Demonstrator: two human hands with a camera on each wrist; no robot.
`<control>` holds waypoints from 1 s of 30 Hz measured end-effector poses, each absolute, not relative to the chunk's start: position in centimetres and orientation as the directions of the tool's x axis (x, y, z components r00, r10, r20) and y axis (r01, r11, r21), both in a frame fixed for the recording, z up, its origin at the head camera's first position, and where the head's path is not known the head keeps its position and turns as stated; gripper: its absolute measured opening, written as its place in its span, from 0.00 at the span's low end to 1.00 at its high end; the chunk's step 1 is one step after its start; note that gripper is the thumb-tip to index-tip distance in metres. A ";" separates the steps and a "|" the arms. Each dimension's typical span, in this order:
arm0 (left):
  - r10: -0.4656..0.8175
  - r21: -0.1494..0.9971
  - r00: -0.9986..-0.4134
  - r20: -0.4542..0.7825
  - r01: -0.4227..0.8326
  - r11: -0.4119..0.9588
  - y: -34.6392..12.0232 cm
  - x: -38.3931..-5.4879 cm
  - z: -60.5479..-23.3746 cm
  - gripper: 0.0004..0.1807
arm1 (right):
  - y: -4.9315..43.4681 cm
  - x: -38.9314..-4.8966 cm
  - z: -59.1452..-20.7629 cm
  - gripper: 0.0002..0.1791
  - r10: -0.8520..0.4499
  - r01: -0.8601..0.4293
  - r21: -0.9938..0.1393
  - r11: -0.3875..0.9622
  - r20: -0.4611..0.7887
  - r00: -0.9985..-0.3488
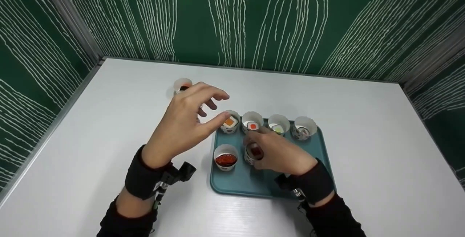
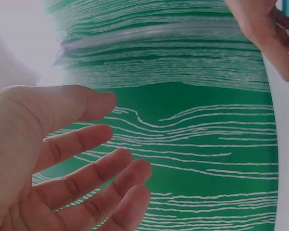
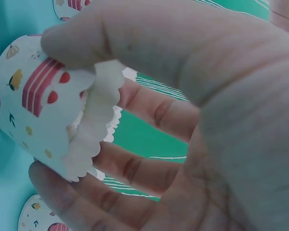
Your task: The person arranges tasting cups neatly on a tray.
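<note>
My right hand grips a white paper baking cup printed with cake slices, thumb on one side and fingers on the other. A dark red piece shows inside that cup in the head view. It is at the blue-green tray, in the front row, beside a cup with a shiny red piece. My left hand hovers left of the tray with spread, lightly bent fingers and nothing in it. Its thumb tip overlaps a cup with an orange-and-white piece in the head view; whether they touch, I cannot tell.
Along the tray's back row stand cups with a red-centred piece, a green-and-white piece and a greyish piece. Another paper cup, partly hidden by my left hand, stands on the white table. Green patterned panels enclose the back and sides.
</note>
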State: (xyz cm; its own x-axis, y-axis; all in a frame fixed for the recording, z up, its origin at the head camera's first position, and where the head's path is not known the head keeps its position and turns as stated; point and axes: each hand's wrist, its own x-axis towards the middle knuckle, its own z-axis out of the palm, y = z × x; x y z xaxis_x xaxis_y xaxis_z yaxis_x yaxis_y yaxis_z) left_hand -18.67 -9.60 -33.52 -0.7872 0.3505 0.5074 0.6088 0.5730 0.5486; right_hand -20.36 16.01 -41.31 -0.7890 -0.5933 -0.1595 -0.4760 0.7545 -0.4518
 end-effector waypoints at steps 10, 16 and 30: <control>0.358 0.546 -0.786 0.504 0.611 0.573 -9.5 -18.7 -33.5 0.14 | 16.0 -20.4 -41.3 0.28 -0.592 -0.459 -0.470 0.754 -0.181 -0.786; 0.362 0.545 -0.785 0.502 0.613 0.572 -9.5 -18.7 -33.6 0.14 | 16.0 -20.4 -41.3 0.27 -0.606 -0.466 -0.492 0.736 -0.171 -0.777; 0.366 0.550 -0.786 0.498 0.613 0.567 -9.5 -18.8 -33.7 0.15 | 16.1 -20.2 -41.2 0.26 -0.597 -0.454 -0.494 0.742 -0.177 -0.782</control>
